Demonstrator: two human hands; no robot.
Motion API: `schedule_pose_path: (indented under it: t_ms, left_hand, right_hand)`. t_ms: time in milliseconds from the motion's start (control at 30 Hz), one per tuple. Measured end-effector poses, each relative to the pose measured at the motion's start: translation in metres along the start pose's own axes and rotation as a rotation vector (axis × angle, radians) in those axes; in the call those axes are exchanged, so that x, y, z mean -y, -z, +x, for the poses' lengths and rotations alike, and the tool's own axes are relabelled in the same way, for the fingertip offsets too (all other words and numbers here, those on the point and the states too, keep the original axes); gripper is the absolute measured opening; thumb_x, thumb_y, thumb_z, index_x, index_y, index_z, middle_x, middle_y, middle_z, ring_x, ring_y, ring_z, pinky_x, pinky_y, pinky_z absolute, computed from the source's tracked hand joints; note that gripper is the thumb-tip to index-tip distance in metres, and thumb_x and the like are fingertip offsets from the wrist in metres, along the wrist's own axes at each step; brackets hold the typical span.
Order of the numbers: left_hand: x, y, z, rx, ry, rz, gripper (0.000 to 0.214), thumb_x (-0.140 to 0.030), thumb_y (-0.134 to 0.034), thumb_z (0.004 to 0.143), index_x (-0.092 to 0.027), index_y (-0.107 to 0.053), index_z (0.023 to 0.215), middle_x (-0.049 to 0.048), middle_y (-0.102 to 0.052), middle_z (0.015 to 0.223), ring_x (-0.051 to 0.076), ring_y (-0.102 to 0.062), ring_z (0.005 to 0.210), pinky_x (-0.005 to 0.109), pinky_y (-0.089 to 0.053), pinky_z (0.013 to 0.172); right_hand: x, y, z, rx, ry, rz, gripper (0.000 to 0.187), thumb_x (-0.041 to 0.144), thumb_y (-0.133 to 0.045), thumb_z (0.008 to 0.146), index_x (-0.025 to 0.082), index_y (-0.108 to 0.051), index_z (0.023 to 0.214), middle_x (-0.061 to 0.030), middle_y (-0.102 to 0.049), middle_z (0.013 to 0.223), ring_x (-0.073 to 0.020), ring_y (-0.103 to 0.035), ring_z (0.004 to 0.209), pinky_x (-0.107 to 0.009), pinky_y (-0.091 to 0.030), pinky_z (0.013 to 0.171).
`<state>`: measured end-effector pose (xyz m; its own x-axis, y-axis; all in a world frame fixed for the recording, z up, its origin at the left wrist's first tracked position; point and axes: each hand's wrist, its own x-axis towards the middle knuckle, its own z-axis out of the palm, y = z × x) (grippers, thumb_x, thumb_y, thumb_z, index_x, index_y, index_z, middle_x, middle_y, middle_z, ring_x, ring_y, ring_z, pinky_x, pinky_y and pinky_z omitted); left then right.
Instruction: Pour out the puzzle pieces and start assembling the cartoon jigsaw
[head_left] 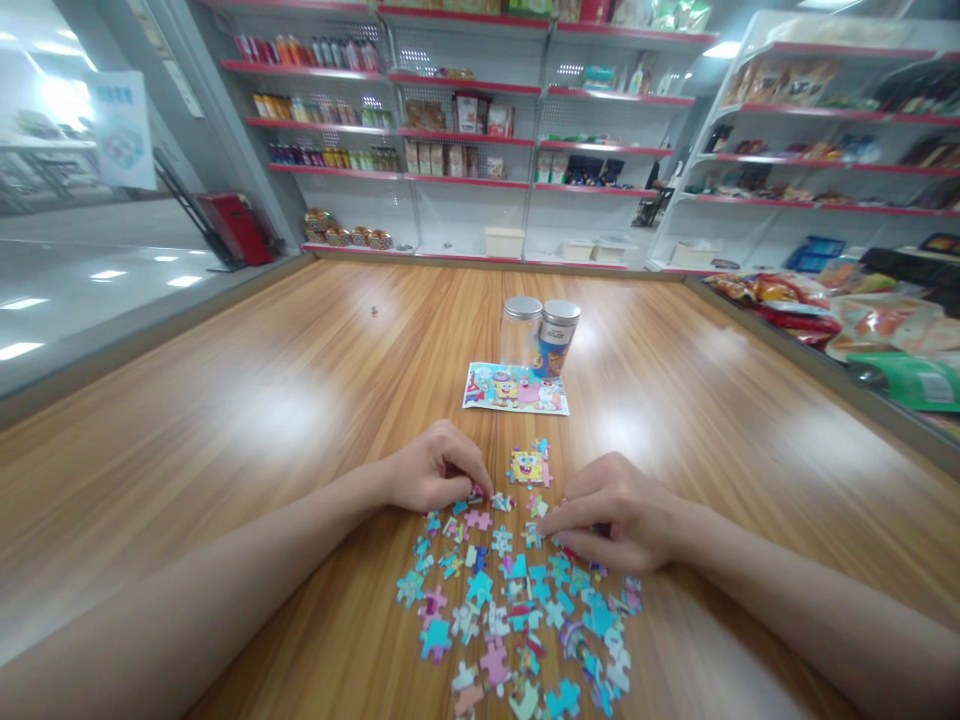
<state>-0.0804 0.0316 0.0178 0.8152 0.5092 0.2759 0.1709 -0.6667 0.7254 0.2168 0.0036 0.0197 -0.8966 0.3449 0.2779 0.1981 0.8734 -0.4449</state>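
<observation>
Puzzle pieces (479, 586) lie well in from the worktop's (315, 330) far edge; left hand (433, 468) and right hand (624, 512) have bent fingers at them, can't tell if gripping. 1 careless wrist drag could scatter 'em.

There are two hands (437, 468) (619, 510), two jars (520, 335) (558, 338), one picture sheet (516, 392) and dozens of puzzle pieces (480, 588).

On the surface (420, 340), loose puzzle pieces (480, 588) before the assembled section (527, 465), with picture sheet (506, 390) and jars (559, 340) behind.
</observation>
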Motion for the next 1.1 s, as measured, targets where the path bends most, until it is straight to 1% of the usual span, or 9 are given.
schedule_pose_path:
  t_ms: [133, 267, 400, 500, 600, 733, 833, 967, 1100]
  left_hand:
    - [-0.0007, 0.0002, -0.0001, 0.001, -0.002, -0.001, 0.026, -0.007, -0.057, 0.08, -0.014, -0.081, 0.088, 0.0068, -0.074, 0.07, 0.012, -0.062, 0.057, 0.021, -0.042, 0.053]
    - [-0.0007, 0.0, 0.0002, 0.003, -0.003, 0.003, 0.026, -0.008, -0.057, 0.08, -0.015, -0.081, 0.087, 0.0066, -0.075, 0.07, 0.012, -0.062, 0.057, 0.021, -0.043, 0.054]
    - [0.0005, -0.0005, 0.0002, 0.004, -0.008, 0.005, 0.027, -0.008, -0.056, 0.079, -0.014, -0.081, 0.088, 0.007, -0.075, 0.07, 0.012, -0.062, 0.057, 0.022, -0.042, 0.054]
    - [0.0016, -0.0006, -0.0005, 0.003, -0.008, 0.005, 0.028, -0.007, -0.056, 0.079, -0.013, -0.081, 0.088, 0.007, -0.074, 0.07, 0.012, -0.063, 0.058, 0.021, -0.043, 0.054]
    - [0.0029, -0.0008, -0.0013, 0.003, -0.014, -0.003, 0.028, -0.006, -0.056, 0.078, -0.013, -0.081, 0.088, 0.0072, -0.075, 0.071, 0.012, -0.064, 0.059, 0.021, -0.043, 0.055]
    - [0.0037, -0.0011, -0.0017, 0.005, -0.016, -0.008, 0.028, -0.006, -0.056, 0.077, -0.011, -0.081, 0.088, 0.008, -0.075, 0.072, 0.013, -0.065, 0.06, 0.021, -0.043, 0.055]
    - [0.0036, -0.0014, -0.0015, 0.008, -0.016, -0.009, 0.028, -0.005, -0.055, 0.077, -0.01, -0.081, 0.087, 0.0083, -0.075, 0.072, 0.013, -0.064, 0.059, 0.021, -0.043, 0.054]
    - [0.0036, -0.0016, -0.0016, 0.014, -0.012, -0.004, 0.029, -0.005, -0.055, 0.076, -0.01, -0.081, 0.088, 0.0078, -0.075, 0.071, 0.012, -0.064, 0.058, 0.021, -0.043, 0.054]
    - [0.0034, -0.0017, -0.0014, 0.006, -0.003, -0.003, 0.03, -0.004, -0.055, 0.075, -0.01, -0.081, 0.088, 0.0079, -0.075, 0.072, 0.012, -0.064, 0.059, 0.02, -0.043, 0.054]
  right_hand:
    - [0.0007, -0.0011, 0.0004, 0.005, -0.01, 0.006, 0.023, 0.022, -0.058, 0.093, 0.022, -0.075, 0.108, -0.0033, -0.075, 0.077, -0.0144, -0.066, 0.062, -0.027, -0.039, 0.055]
    - [-0.0009, -0.0006, 0.0, -0.063, 0.002, 0.063, 0.022, 0.019, -0.059, 0.09, 0.02, -0.076, 0.105, -0.0035, -0.073, 0.071, -0.0132, -0.063, 0.057, -0.026, -0.039, 0.054]
    - [-0.0038, 0.0025, -0.0017, -0.128, 0.019, 0.158, 0.02, 0.015, -0.058, 0.084, 0.017, -0.077, 0.088, -0.0023, -0.064, 0.058, -0.0116, -0.054, 0.048, -0.025, -0.036, 0.049]
    - [-0.0054, 0.0031, -0.0024, -0.099, 0.025, 0.16, 0.02, 0.014, -0.057, 0.081, 0.017, -0.076, 0.081, -0.0016, -0.06, 0.055, -0.0114, -0.051, 0.047, -0.025, -0.033, 0.047]
    - [-0.0063, 0.0006, -0.0022, -0.087, 0.047, 0.133, 0.02, 0.013, -0.057, 0.081, 0.017, -0.076, 0.085, -0.0011, -0.061, 0.056, -0.0111, -0.051, 0.048, -0.025, -0.033, 0.048]
    - [-0.0049, -0.0017, -0.0003, -0.138, 0.088, 0.142, 0.019, 0.013, -0.058, 0.081, 0.014, -0.076, 0.087, -0.0007, -0.061, 0.056, -0.0105, -0.05, 0.047, -0.024, -0.032, 0.047]
    - [-0.0017, -0.0007, 0.0013, -0.128, 0.107, 0.173, 0.019, 0.013, -0.058, 0.082, 0.014, -0.076, 0.089, -0.0014, -0.064, 0.057, -0.0104, -0.053, 0.047, -0.023, -0.035, 0.048]
    - [0.0004, -0.001, 0.002, -0.074, 0.098, 0.144, 0.02, 0.014, -0.058, 0.085, 0.014, -0.076, 0.093, -0.0023, -0.068, 0.06, -0.0109, -0.058, 0.049, -0.023, -0.038, 0.049]
    - [-0.0014, -0.0027, 0.0015, -0.101, 0.073, 0.087, 0.021, 0.014, -0.058, 0.087, 0.015, -0.075, 0.1, -0.0014, -0.069, 0.062, -0.0108, -0.061, 0.05, -0.022, -0.04, 0.05]
